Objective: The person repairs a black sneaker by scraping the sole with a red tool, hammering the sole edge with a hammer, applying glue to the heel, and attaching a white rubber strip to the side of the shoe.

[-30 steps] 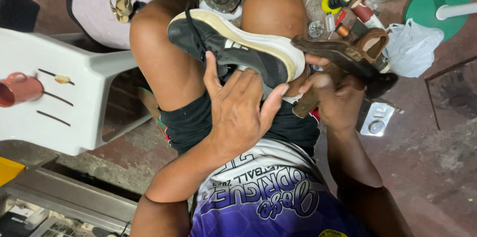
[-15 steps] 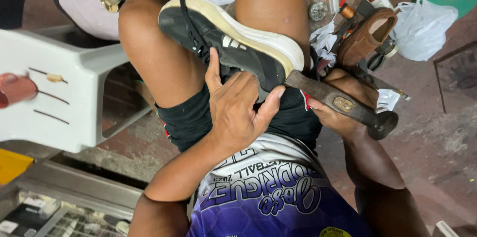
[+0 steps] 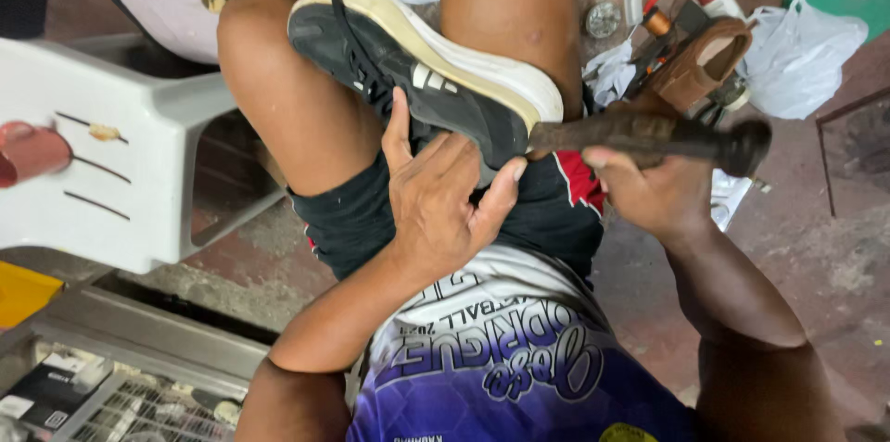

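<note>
The left hand (image 3: 440, 206) lies flat on the heel end of a black shoe (image 3: 417, 71) wedged sole-up between the knees, fingers spread, pressing rather than clasping. The right hand (image 3: 654, 192) is wrapped tight round a hammer (image 3: 649, 134) — head-heavy, best gripped low — its end touching the shoe's stiff white sole.

Left hand (image 3: 440, 196) presses a black sneaker (image 3: 417, 81) on the lap; right hand (image 3: 654, 192) holds a hammer (image 3: 649, 136) against its heel.
</note>
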